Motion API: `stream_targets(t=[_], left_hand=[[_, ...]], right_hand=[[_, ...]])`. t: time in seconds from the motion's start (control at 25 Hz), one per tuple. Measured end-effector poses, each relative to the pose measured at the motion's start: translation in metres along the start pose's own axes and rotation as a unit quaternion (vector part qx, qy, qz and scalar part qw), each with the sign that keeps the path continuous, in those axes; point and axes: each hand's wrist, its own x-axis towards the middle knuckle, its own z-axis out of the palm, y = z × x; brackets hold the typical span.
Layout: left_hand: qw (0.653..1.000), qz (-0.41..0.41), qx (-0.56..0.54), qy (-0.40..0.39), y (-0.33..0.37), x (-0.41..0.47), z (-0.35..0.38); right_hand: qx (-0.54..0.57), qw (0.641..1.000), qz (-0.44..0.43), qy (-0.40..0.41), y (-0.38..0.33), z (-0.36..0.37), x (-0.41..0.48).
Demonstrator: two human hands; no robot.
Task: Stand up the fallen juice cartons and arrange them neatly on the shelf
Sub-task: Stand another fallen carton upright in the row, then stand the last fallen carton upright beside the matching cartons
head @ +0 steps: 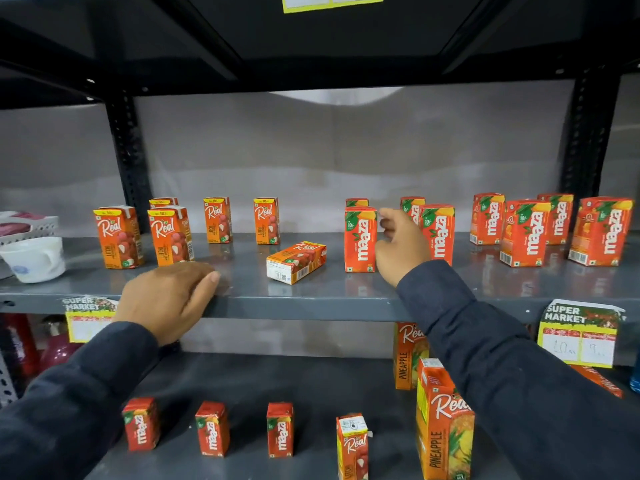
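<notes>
One Real litchi carton (pixel 296 261) lies on its side in the middle of the grey shelf (pixel 311 299). Several Real cartons (pixel 169 237) stand upright to its left and several Maaza cartons (pixel 526 233) to its right. My right hand (pixel 400 245) hovers between two standing Maaza cartons, its curled fingertips at the upper right edge of the nearer Maaza carton (pixel 360 240), with no finger wrapped around it. My left hand (pixel 169 299) rests flat on the shelf's front edge, empty, left of the fallen carton.
A white cup (pixel 34 258) and a white basket (pixel 27 226) sit at the shelf's far left. The shelf below holds small Maaza cartons (pixel 211 429) and tall Real pineapple cartons (pixel 445 427). Price tags (pixel 578 332) hang from the front edge. Black uprights stand at the back corners.
</notes>
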Motion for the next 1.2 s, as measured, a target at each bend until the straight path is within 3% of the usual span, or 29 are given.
stream_targets(t=[0.12,0.2,0.32,0.44,0.56,0.72,0.84,1.04,1.2], left_hand=[[0.999,-0.023,0.025,-0.016,-0.043,-0.018,-0.009],[0.998,-0.051,0.038,-0.026,-0.070,-0.031,-0.010],[0.996,-0.077,0.023,-0.029,-0.097,-0.040,-0.012],[0.997,-0.077,-0.007,-0.026,-0.106,-0.042,-0.013],[0.998,-0.051,0.025,-0.005,-0.107,-0.050,-0.002],[0.993,-0.119,0.014,-0.013,-0.108,-0.051,0.007],[0.994,-0.109,0.002,0.016,-0.111,-0.054,0.011],[0.993,-0.116,-0.010,0.018,-0.111,-0.056,0.012],[0.993,-0.118,-0.003,0.024,-0.107,-0.056,0.012]], right_hand=[[-0.039,0.984,-0.141,0.106,-0.009,-0.003,-0.016],[-0.079,0.974,-0.207,0.057,-0.023,0.005,-0.027],[-0.164,0.972,-0.112,-0.128,-0.058,0.033,-0.033],[-0.321,0.924,-0.006,-0.208,-0.079,0.061,-0.027],[-0.384,0.896,0.041,-0.218,-0.082,0.077,-0.021],[-0.389,0.893,0.096,-0.207,-0.090,0.096,-0.017],[-0.411,0.880,0.120,-0.207,-0.097,0.108,-0.018],[-0.328,0.902,0.175,-0.221,-0.109,0.113,-0.016],[-0.342,0.890,0.185,-0.239,-0.112,0.115,-0.017]])
